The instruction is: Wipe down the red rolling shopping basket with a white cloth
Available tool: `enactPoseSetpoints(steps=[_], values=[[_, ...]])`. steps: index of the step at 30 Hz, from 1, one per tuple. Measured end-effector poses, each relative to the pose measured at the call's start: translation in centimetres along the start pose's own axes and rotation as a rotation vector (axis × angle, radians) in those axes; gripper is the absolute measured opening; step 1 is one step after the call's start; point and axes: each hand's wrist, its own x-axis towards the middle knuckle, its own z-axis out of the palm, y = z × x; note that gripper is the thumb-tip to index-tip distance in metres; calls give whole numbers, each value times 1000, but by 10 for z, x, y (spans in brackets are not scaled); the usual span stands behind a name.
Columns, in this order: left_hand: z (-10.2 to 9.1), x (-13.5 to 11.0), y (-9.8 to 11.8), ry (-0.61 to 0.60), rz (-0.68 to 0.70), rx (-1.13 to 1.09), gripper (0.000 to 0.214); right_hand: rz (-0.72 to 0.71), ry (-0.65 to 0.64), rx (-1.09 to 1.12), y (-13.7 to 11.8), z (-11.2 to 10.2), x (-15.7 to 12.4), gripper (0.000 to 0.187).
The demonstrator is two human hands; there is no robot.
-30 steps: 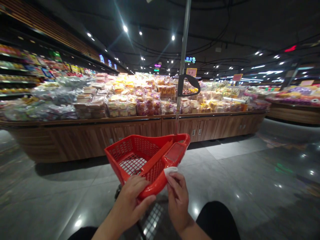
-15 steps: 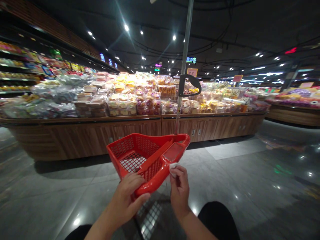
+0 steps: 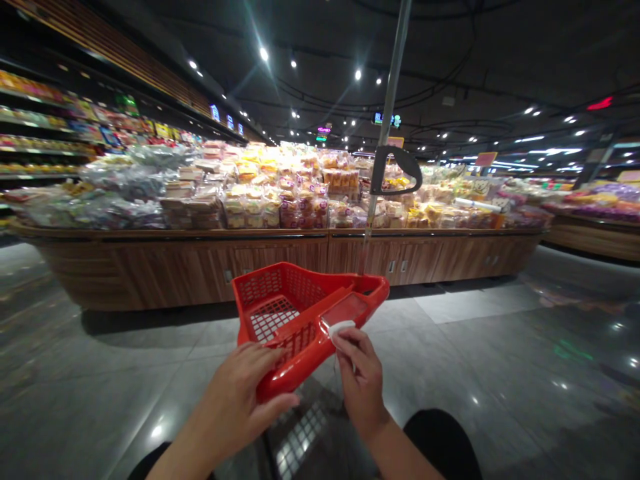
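Observation:
A red plastic shopping trolley basket (image 3: 320,297) with lattice walls stands right in front of me. My left hand (image 3: 250,387) grips the near left end of its handle, with the fingers over the top and the thumb below. In my right hand (image 3: 360,367), a small folded white wipe (image 3: 343,328) is pinched between thumb and fingers. The wipe touches the handle bar near the flat panel. A grey looped holder (image 3: 395,171) is fixed to the metal pole (image 3: 395,73) rising from the trolley's far right end.
Behind the trolley runs a long wood-panelled display counter (image 3: 280,250) heaped with bagged goods (image 3: 255,193). Stocked shelves (image 3: 35,127) line the left side. Another display (image 3: 600,223) stands at the right. Grey tiled floor (image 3: 470,360) surrounds the trolley.
The wipe in my right hand has moved left onto the handle and lies flatter against it. The trolley now appears slightly turned and further right; my left hand still grips it.

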Motion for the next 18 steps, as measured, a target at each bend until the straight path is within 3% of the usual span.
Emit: enactPoseSetpoints(steps=[6, 8, 13, 18], values=[[12, 29, 49, -71, -177, 160, 37, -85, -98, -55, 0, -2, 6, 40], [19, 33, 53, -99, -240, 240, 33, -101, -70, -117, 12, -14, 11, 39], [26, 30, 47, -123, -287, 276, 34, -9, 153, -258, 38, -42, 21, 33], [23, 31, 51, -181, -358, 266, 34, -148, -46, -195, 15, -28, 8, 41]])
